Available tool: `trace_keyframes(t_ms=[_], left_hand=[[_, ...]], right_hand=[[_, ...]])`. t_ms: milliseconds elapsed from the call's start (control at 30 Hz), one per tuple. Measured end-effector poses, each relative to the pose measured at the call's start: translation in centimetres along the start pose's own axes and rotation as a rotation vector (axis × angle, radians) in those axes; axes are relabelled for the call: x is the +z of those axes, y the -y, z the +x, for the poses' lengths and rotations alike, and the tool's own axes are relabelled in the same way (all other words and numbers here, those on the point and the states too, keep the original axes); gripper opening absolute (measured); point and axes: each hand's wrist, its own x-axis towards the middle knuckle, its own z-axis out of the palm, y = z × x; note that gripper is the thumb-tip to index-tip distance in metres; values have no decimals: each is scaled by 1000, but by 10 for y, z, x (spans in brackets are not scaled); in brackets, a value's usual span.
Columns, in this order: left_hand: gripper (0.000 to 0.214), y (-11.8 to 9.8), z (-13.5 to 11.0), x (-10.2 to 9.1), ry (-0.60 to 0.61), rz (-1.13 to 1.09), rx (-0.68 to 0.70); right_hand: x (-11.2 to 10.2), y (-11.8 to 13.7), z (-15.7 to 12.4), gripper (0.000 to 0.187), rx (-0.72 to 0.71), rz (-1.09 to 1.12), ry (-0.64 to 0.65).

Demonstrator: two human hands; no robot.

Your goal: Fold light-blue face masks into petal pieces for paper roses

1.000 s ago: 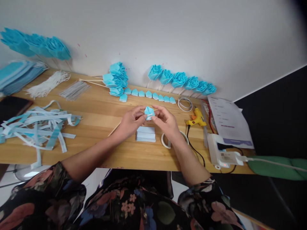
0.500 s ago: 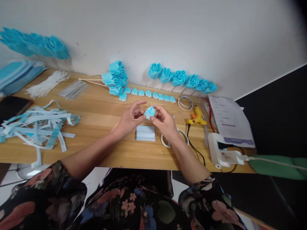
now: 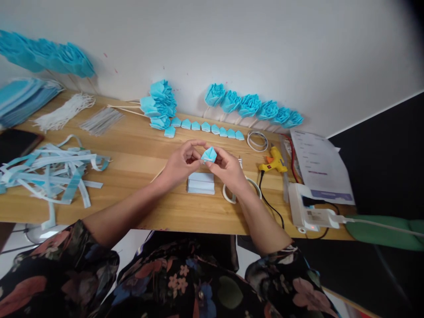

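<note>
Above the middle of the wooden table, my left hand and my right hand pinch one small folded light-blue petal piece between their fingertips. Both hands are closed on it. A thin wooden stick runs out from under my left hand. Just below my hands lies a small stack of pale blue folded strips. A roll of white tape sits under my right wrist.
A row of small folded blue petals and blue paper roses line the wall. A yellow glue gun with its cord, a white power strip and papers lie at right. Cut blue strips litter the left.
My hands have shifted slightly right and up with the blue piece, turning it between the fingertips. The view has tilted a little; nothing else moved.
</note>
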Motion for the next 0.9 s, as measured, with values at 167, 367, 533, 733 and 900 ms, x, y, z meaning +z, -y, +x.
trace_keyframes(t_ms=[167, 367, 533, 733, 900], left_hand=[[46, 0, -2, 2, 20, -1, 19], [44, 2, -1, 2, 30, -37, 18], [47, 1, 1, 0, 27, -63, -10], [42, 1, 0, -2, 30, -13, -27], [43, 1, -1, -1, 29, 74, 2]], right_hand=[[4, -2, 0, 45, 4, -42, -3], [4, -4, 0, 46, -6, -77, -29], [0, -5, 1, 51, 39, 6, -6], [-9, 0, 3, 49, 73, 77, 54], [-10, 1, 3, 48, 14, 36, 0]])
